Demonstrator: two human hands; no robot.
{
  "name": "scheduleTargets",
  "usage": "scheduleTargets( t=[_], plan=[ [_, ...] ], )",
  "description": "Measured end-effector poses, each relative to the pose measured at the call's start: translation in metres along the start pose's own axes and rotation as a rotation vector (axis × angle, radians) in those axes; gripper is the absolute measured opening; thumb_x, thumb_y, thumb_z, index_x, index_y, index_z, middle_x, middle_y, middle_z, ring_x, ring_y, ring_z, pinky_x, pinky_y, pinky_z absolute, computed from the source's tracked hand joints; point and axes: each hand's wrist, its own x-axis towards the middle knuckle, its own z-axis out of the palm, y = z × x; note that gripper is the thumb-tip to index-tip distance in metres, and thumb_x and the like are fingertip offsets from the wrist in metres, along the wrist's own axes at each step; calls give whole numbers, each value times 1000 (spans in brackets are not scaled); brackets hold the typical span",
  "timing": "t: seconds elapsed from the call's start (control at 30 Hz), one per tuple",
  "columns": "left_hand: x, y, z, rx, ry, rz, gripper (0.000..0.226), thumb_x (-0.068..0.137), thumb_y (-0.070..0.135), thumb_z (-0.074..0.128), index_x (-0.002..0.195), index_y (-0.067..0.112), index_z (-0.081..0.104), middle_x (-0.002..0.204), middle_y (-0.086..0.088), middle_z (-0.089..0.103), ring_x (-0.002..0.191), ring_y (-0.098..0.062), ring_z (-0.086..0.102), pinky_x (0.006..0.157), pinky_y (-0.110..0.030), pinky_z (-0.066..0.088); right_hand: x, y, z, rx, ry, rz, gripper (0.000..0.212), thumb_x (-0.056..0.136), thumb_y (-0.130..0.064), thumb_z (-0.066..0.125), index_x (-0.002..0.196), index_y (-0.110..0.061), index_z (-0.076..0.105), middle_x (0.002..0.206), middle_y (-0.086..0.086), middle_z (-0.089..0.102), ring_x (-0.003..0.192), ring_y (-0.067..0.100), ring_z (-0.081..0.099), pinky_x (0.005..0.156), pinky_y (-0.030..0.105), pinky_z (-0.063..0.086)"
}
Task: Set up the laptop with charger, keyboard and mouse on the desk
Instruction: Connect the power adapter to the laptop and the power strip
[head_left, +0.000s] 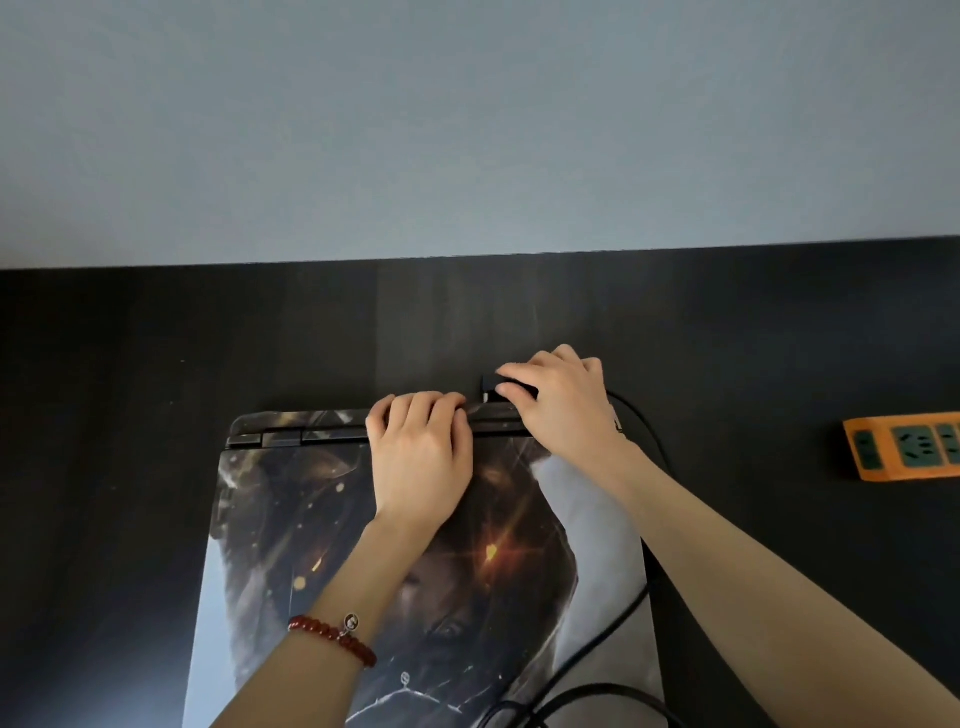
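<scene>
A closed laptop (291, 519) with a printed picture on its lid lies on the black desk (156, 338), hinge side away from me. My left hand (423, 452) rests on the lid with its fingers curled over the rear hinge edge. My right hand (563, 400) pinches a black charger plug (491, 387) just behind the laptop's rear edge. The plug's black cable (618, 618) runs from under my right hand, round the laptop's right side and across the lid's near corner. No keyboard or mouse is in view.
An orange power strip (904, 447) with dark green sockets lies on the desk at the far right, partly cut off by the frame. A pale grey wall (467, 130) rises directly behind the desk's back edge.
</scene>
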Motion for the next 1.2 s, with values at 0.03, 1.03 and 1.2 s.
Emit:
scheduleTargets(
  t=[0.03,1.03,1.2],
  plan=[
    [-1,-2,0,7,7,0,27,88,21,45,92,14,70,88,0,71,86,-20,65,92,-42,42,2,-1,1,1,-6,-9,24,90,-34,53,108,-27,67,95,1,69,98,23,49,76,33,22],
    [0,3,0,96,-64,-102,31,87,27,41,92,16,69,90,-4,69,89,-25,62,100,-51,37,2,-10,-1,-129,-92,-170,34,84,-11,45,110,-22,64,102,0,63,102,25,51,88,45,30],
    [1,4,-2,97,-79,-105,32,87,26,39,92,14,69,91,-5,68,88,-26,62,100,-51,37,0,-16,-1,-25,-87,-184,40,80,-6,41,107,-26,62,104,-1,59,96,21,53,89,40,27]
  ],
)
